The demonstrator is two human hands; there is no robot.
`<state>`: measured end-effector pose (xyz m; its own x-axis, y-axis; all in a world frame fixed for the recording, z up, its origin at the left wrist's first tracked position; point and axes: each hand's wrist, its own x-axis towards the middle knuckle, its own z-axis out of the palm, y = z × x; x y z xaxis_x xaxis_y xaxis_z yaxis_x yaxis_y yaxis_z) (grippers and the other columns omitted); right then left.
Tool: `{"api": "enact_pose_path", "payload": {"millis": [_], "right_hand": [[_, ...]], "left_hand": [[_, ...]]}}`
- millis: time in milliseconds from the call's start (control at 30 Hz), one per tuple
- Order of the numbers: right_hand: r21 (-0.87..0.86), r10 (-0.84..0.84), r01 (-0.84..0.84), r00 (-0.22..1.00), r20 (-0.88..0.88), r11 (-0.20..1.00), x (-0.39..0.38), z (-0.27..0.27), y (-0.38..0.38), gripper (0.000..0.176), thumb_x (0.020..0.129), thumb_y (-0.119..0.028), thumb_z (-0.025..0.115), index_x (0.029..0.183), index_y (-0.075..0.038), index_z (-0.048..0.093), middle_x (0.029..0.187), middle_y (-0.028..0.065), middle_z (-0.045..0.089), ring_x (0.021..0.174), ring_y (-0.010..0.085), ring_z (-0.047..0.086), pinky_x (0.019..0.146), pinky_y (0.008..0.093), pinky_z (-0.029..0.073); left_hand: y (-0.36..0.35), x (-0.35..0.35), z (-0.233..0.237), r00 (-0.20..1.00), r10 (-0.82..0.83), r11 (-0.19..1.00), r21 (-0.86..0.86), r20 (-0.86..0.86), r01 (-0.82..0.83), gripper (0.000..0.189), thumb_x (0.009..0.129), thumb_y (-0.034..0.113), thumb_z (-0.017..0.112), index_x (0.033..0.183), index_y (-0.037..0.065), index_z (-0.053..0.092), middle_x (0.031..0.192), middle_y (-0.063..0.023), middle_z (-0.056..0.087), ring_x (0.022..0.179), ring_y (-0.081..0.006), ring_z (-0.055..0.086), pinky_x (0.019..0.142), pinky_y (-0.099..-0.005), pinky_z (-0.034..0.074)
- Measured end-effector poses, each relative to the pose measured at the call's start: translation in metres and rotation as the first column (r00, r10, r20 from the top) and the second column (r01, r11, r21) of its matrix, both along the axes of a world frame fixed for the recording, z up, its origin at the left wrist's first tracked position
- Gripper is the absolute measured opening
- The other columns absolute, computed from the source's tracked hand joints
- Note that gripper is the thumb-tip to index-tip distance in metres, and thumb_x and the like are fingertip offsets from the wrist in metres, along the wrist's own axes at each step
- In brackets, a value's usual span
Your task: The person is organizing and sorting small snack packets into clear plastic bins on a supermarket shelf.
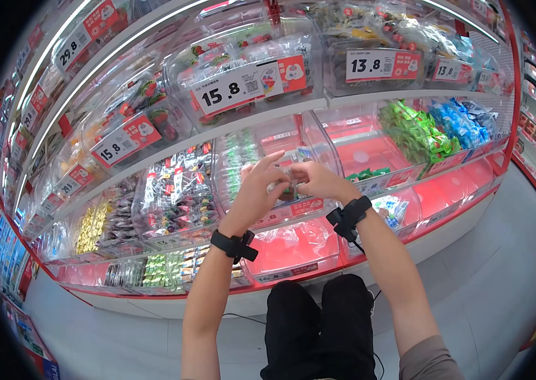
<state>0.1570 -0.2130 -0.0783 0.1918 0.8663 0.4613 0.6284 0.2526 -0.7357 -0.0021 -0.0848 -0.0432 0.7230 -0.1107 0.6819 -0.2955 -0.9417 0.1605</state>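
Bin price tags (247,87) read 15.8, 13.8 (farther left, 29.8).

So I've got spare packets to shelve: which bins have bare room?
The bin between the right hand and the green packets is nearly bare. The bottom-row bins at right show bare red floor. The black-and-white packet bin at left is crowded.

Left hand (256,190) and right hand (318,180) together before a mid-shelf bin (294,135)

Green packets (415,130) lie beside blue packets (459,123) under a price tag (382,65).
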Motion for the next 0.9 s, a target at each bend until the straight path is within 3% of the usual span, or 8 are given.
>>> {"api": "enact_pose_path", "payload": {"millis": [133, 233, 333, 533, 633, 733, 833, 900], "right_hand": [[0.119, -0.068, 0.057, 0.993, 0.096, 0.991, -0.006, -0.002, 0.003, 0.030, 0.071, -0.008, 0.061, 0.099, 0.003, 0.063, 0.088, 0.0149, 0.067, 0.078, 0.0240, 0.063, 0.072, 0.0359, 0.047], [0.042, -0.197, 0.192, 0.940, 0.281, 0.980, 0.000, -0.012, 0.011, 0.027, 0.071, -0.009, 0.061, 0.095, 0.001, 0.066, 0.084, 0.0168, 0.066, 0.075, 0.0275, 0.062, 0.069, 0.0361, 0.048], [-0.065, -0.133, 0.153, 0.961, 0.243, 0.986, 0.000, -0.009, 0.012, 0.024, 0.071, -0.010, 0.060, 0.092, -0.001, 0.067, 0.080, 0.0185, 0.065, 0.074, 0.0291, 0.062, 0.067, 0.0370, 0.048], [-0.315, -0.166, 0.232, 0.960, 0.224, 0.920, 0.005, -0.013, 0.015, 0.028, 0.073, -0.004, 0.057, 0.099, 0.001, 0.065, 0.084, 0.0208, 0.065, 0.076, 0.0330, 0.063, 0.068, 0.0411, 0.047], [-0.454, -0.199, 0.361, 0.909, 0.365, 0.815, -0.009, 0.004, 0.016, 0.025, 0.076, -0.007, 0.059, 0.099, 0.003, 0.065, 0.092, 0.0210, 0.066, 0.085, 0.0294, 0.066, 0.069, 0.0397, 0.051], [-0.447, -0.084, 0.235, 0.940, 0.332, 0.863, 0.007, 0.003, 0.020, 0.027, 0.079, -0.008, 0.057, 0.103, 0.002, 0.063, 0.100, 0.0216, 0.065, 0.087, 0.0316, 0.066, 0.071, 0.0411, 0.051], [-0.213, -0.287, 0.345, 0.921, 0.263, 0.914, 0.021, -0.003, 0.025, 0.029, 0.081, -0.011, 0.055, 0.107, -0.001, 0.064, 0.106, 0.0215, 0.064, 0.094, 0.0335, 0.064, 0.080, 0.0423, 0.049], [-0.308, -0.146, 0.278, 0.909, 0.390, 0.910, 0.014, 0.005, 0.026, 0.031, 0.082, -0.016, 0.056, 0.109, -0.004, 0.064, 0.108, 0.0204, 0.064, 0.098, 0.0340, 0.063, 0.084, 0.0424, 0.048]], "left_hand": [[-0.004, -0.006, 0.007, 0.989, 0.036, 0.998, -0.052, -0.147, -0.044, 0.012, 0.082, 0.014, 0.065, 0.092, 0.007, 0.064, 0.109, -0.0077, 0.061, 0.103, -0.0250, 0.057, 0.097, -0.0435, 0.031], [-0.001, -0.004, 0.002, 0.993, -0.008, 0.997, -0.077, -0.116, -0.001, 0.010, 0.082, 0.013, 0.064, 0.091, 0.007, 0.064, 0.104, -0.0084, 0.061, 0.101, -0.0254, 0.057, 0.095, -0.0412, 0.034], [0.004, -0.001, -0.005, 0.993, -0.063, 0.991, -0.122, -0.105, 0.050, 0.016, 0.082, 0.011, 0.063, 0.098, 0.008, 0.063, 0.100, -0.0091, 0.061, 0.100, -0.0273, 0.057, 0.092, -0.0385, 0.037], [-0.012, -0.010, 0.005, 0.989, 0.034, 0.997, -0.063, -0.144, -0.043, 0.030, 0.084, 0.011, 0.060, 0.113, 0.009, 0.057, 0.101, -0.0108, 0.059, 0.099, -0.0291, 0.055, 0.091, -0.0384, 0.037], [0.001, -0.006, -0.002, 0.987, 0.057, 0.981, 0.192, -0.150, -0.028, 0.026, 0.086, 0.013, 0.058, 0.111, 0.010, 0.058, 0.103, -0.0098, 0.057, 0.098, -0.0267, 0.054, 0.089, -0.0379, 0.035], [0.004, -0.010, 0.001, 0.980, 0.054, 0.977, 0.215, -0.189, -0.012, 0.026, 0.085, 0.014, 0.057, 0.112, 0.012, 0.059, 0.102, -0.0068, 0.057, 0.095, -0.0249, 0.054, 0.086, -0.0387, 0.037], [-0.001, -0.011, 0.000, 0.987, 0.065, 0.969, 0.248, -0.149, -0.026, 0.026, 0.085, 0.013, 0.056, 0.111, 0.013, 0.059, 0.102, -0.0070, 0.056, 0.093, -0.0250, 0.054, 0.085, -0.0389, 0.037], [-0.001, -0.009, -0.001, 0.991, 0.045, 0.973, 0.229, -0.128, -0.015, 0.023, 0.084, 0.012, 0.057, 0.107, 0.012, 0.059, 0.102, -0.0082, 0.056, 0.092, -0.0261, 0.054, 0.083, -0.0386, 0.037]]}}
